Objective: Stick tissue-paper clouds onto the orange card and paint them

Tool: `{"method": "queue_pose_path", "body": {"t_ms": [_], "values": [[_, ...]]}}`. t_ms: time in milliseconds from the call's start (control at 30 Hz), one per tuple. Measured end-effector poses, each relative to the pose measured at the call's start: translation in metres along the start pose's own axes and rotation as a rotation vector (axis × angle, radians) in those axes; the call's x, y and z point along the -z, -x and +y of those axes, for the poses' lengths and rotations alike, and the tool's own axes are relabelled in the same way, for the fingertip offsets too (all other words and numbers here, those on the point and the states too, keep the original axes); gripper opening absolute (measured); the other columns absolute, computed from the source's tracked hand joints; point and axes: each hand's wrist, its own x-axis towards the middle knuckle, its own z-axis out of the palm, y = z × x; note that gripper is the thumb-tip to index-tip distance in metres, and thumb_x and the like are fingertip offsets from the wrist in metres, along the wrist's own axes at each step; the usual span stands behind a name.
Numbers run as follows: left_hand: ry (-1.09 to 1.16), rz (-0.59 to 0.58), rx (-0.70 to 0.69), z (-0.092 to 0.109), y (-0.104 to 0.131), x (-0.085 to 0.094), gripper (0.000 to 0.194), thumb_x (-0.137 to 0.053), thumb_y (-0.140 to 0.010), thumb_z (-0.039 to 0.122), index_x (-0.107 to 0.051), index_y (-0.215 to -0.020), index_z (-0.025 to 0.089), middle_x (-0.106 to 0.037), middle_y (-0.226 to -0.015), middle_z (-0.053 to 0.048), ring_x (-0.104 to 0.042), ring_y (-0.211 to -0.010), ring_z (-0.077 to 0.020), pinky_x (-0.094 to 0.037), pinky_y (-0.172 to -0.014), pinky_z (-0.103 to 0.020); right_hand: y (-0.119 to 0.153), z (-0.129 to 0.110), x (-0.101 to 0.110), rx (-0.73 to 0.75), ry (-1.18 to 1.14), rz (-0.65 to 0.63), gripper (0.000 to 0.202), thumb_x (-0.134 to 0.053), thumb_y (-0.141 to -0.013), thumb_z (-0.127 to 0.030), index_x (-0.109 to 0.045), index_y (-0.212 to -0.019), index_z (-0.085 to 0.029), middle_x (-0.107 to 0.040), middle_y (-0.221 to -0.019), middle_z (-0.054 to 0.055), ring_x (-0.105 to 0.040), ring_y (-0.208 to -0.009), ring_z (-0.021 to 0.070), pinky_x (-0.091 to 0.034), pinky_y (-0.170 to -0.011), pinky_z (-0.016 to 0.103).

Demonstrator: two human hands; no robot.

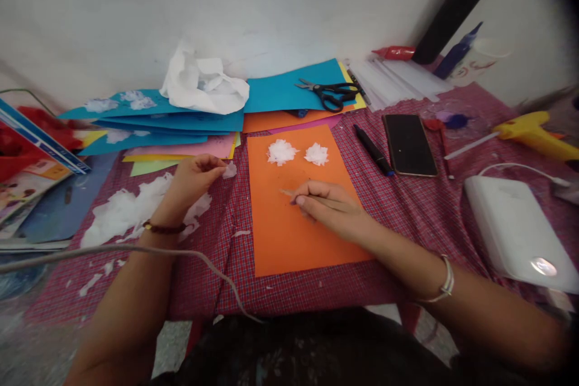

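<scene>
An orange sheet (289, 241) lies on the checked cloth, with two white tissue clusters (281, 152) near its top. Over the sheet's middle is my right hand (328, 205), its fingers closed round a thin, pale stick-like piece (286, 192) whose tip points left. My left hand (199, 178) is left of the sheet and pinches a small scrap of white tissue (230, 170) between thumb and fingertips. Beneath and beside my left wrist lies a pile of torn white tissue (122, 208).
Behind are blue sheets (289, 87), crumpled white paper (203, 84) and scissors (332, 95). On the right lie a marker (373, 151), a phone (410, 145), a yellow glue gun (534, 136) and a white power bank (520, 229). A cable (181, 251) crosses my left forearm.
</scene>
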Motion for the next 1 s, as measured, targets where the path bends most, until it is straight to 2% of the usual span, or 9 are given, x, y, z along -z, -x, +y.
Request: {"method": "queue_pose_path", "body": {"t_ms": [167, 367, 533, 633, 733, 800, 867, 933, 1000], "values": [[0.192, -0.034, 0.047, -0.001, -0.002, 0.002, 0.026, -0.073, -0.068, 0.035, -0.064, -0.087, 0.020, -0.068, -0.084, -0.004, -0.060, -0.074, -0.0169, -0.048, -0.071, -0.032, 0.000, 0.000, 0.000, -0.001, -0.004, -0.009, 0.017, -0.056, -0.084, -0.034, -0.059, -0.079, -0.019, -0.054, -0.066, -0.002, -0.051, -0.060, 0.0103, -0.041, -0.056, 0.024], [-0.031, 0.005, 0.023, -0.008, -0.009, -0.006, 0.022, -0.066, -0.072, 0.031, -0.063, -0.091, 0.020, -0.067, -0.084, -0.004, -0.060, -0.076, -0.0193, -0.047, -0.070, -0.034, 0.000, 0.000, -0.001, 0.007, -0.013, -0.007, 0.015, -0.055, -0.085, -0.033, -0.058, -0.080, -0.019, -0.052, -0.065, -0.003, -0.049, -0.059, 0.0096, -0.040, -0.056, 0.024], [-0.047, -0.011, 0.037, -0.007, -0.009, -0.006, 0.014, -0.063, -0.076, 0.031, -0.063, -0.087, 0.023, -0.069, -0.091, -0.005, -0.061, -0.084, -0.0220, -0.047, -0.077, -0.035, 0.001, -0.001, 0.000, 0.009, -0.033, -0.023, 0.015, -0.055, -0.086, -0.032, -0.059, -0.081, -0.018, -0.051, -0.066, -0.003, -0.049, -0.059, 0.0095, -0.039, -0.056, 0.024], [-0.029, -0.039, 0.049, -0.004, -0.007, -0.004, 0.015, -0.060, -0.080, 0.033, -0.065, -0.090, 0.023, -0.069, -0.094, -0.004, -0.061, -0.085, -0.0211, -0.046, -0.074, -0.034, 0.001, -0.001, 0.000, -0.005, -0.045, -0.022, 0.016, -0.056, -0.085, -0.033, -0.060, -0.083, -0.018, -0.052, -0.067, -0.002, -0.050, -0.061, 0.0102, -0.039, -0.057, 0.025], [-0.036, 0.063, 0.030, -0.002, -0.004, 0.007, 0.018, -0.060, -0.081, 0.034, -0.065, -0.093, 0.021, -0.067, -0.089, -0.001, -0.057, -0.079, -0.0176, -0.042, -0.069, -0.031, 0.002, -0.001, 0.000, 0.000, -0.051, -0.025, 0.016, -0.056, -0.085, -0.033, -0.059, -0.083, -0.018, -0.052, -0.067, -0.002, -0.050, -0.061, 0.0106, -0.039, -0.058, 0.025], [-0.054, 0.171, 0.001, 0.000, 0.001, 0.021, 0.018, -0.061, -0.082, 0.034, -0.065, -0.092, 0.019, -0.064, -0.084, 0.002, -0.054, -0.076, -0.0151, -0.039, -0.067, -0.031, 0.002, -0.002, 0.000, 0.008, -0.050, -0.032, 0.016, -0.056, -0.086, -0.033, -0.059, -0.083, -0.018, -0.052, -0.066, -0.002, -0.049, -0.060, 0.0105, -0.039, -0.057, 0.025], [-0.099, 0.212, -0.004, 0.003, 0.009, 0.036, 0.017, -0.063, -0.081, 0.034, -0.064, -0.088, 0.018, -0.061, -0.079, 0.003, -0.051, -0.073, -0.0139, -0.037, -0.066, -0.030, 0.002, -0.002, 0.000, 0.012, -0.045, -0.037, 0.015, -0.055, -0.085, -0.032, -0.059, -0.083, -0.018, -0.051, -0.066, -0.003, -0.049, -0.060, 0.0103, -0.038, -0.057, 0.025], [-0.184, 0.148, 0.013, 0.004, 0.016, 0.048, 0.018, -0.064, -0.080, 0.036, -0.063, -0.084, 0.019, -0.060, -0.076, 0.003, -0.050, -0.071, -0.0147, -0.038, -0.065, -0.030, 0.002, -0.002, 0.000, 0.015, -0.038, -0.036, 0.015, -0.055, -0.085, -0.032, -0.059, -0.082, -0.018, -0.051, -0.066, -0.003, -0.049, -0.059, 0.0100, -0.038, -0.056, 0.024], [-0.290, 0.031, 0.020, 0.002, 0.018, 0.054, 0.019, -0.063, -0.078, 0.039, -0.063, -0.082, 0.020, -0.063, -0.077, 0.001, -0.053, -0.072, -0.0174, -0.041, -0.067, -0.032, 0.002, -0.002, -0.001, 0.015, -0.030, -0.034, 0.016, -0.055, -0.085, -0.033, -0.058, -0.081, -0.018, -0.050, -0.066, -0.003, -0.048, -0.059, 0.0098, -0.038, -0.056, 0.024]]}}
